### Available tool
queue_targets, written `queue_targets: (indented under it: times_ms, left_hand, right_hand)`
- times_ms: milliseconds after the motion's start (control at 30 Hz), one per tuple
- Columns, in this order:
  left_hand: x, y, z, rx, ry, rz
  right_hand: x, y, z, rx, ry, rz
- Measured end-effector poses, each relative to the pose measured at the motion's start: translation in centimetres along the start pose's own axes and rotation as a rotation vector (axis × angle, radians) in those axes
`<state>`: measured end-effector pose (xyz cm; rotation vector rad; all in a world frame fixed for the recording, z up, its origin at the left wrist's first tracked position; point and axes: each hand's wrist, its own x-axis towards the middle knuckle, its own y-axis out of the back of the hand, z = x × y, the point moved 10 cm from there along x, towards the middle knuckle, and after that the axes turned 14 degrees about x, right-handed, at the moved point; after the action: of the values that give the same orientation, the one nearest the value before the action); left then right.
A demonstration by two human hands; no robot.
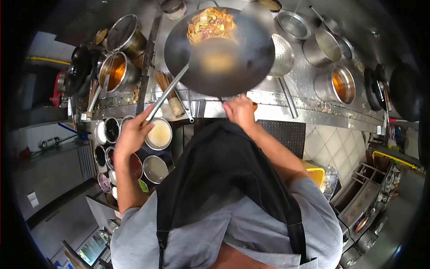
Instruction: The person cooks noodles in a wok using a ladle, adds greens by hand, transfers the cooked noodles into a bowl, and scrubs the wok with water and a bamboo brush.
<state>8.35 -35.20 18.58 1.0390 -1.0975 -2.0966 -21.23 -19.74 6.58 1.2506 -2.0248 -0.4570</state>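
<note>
My left hand (133, 138) is closed round the long metal handle of a ladle (169, 89). That handle slants up into a big dark wok (176, 58), where a blurred patch covers the ladle's round head. Stir-fried noodles (211, 26) with bits of vegetable lie against the wok's far side. At the wok's near edge, my right hand (242, 111) grips its handle, which is mostly hidden under the fingers.
Right of the wok lies a perforated skimmer (282, 56), beside steel pots (321, 47). Pots with orange liquid (117, 74) stand left. A bamboo brush (172, 96) rests at the counter's front edge. Below my left arm are ingredient containers (159, 133). A yellow bin (316, 175) stands right.
</note>
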Motion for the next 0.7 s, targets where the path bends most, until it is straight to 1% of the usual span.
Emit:
queue_targets:
  times_ms: [67,100,200,267,300,333,367,400,467,533,600,667,700]
  left_hand:
    - [-2.3,1.9,0.6,-0.094,0.124,-0.135]
    - [-2.4,2.2,0.5,-0.054,0.108,-0.158]
    - [-0.4,1.1,1.3,0.156,-0.041,-0.064]
    - [1.3,-0.7,2.1,0.217,-0.070,0.037]
    - [2.0,-2.0,2.0,0.177,-0.057,0.071]
    - [2.6,-3.2,1.7,0.138,-0.046,0.109]
    - [2.8,-4.3,1.2,0.119,-0.090,0.186]
    - [2.5,-4.7,1.0,0.100,-0.135,0.263]
    - [1.1,-4.0,1.1,0.100,-0.083,0.226]
    - [-0.4,-2.8,0.9,0.077,-0.044,0.164]
    - [-1.6,-1.6,1.1,0.009,0.035,0.027]
    - [-2.1,-0.5,1.3,-0.006,0.039,-0.032]
    - [-1.9,-0.3,1.4,-0.029,-0.011,-0.012]
  right_hand:
    - [5.2,1.8,-1.3,0.069,-0.008,0.053]
    - [7.1,0.9,0.0,0.101,-0.021,0.030]
    - [10.2,-1.6,0.7,-0.016,-0.043,-0.014]
    - [9.3,-2.3,0.6,-0.008,-0.014,-0.024]
    - [8.3,-2.5,0.7,-0.004,-0.001,-0.030]
    - [6.2,-3.1,1.1,-0.001,0.007,-0.043]
    - [3.5,-3.3,1.3,0.000,0.019,-0.052]
    - [1.0,-3.0,1.3,0.049,-0.015,-0.070]
    - [-1.9,-2.5,1.1,0.144,-0.058,-0.117]
    - [-0.2,-1.3,-0.1,-0.025,0.019,-0.105]
    - [4.7,-0.1,-0.5,-0.074,-0.018,-0.102]
    - [8.8,0.0,1.5,0.096,-0.010,-0.030]
    - [10.0,-0.4,1.8,0.072,-0.017,-0.025]
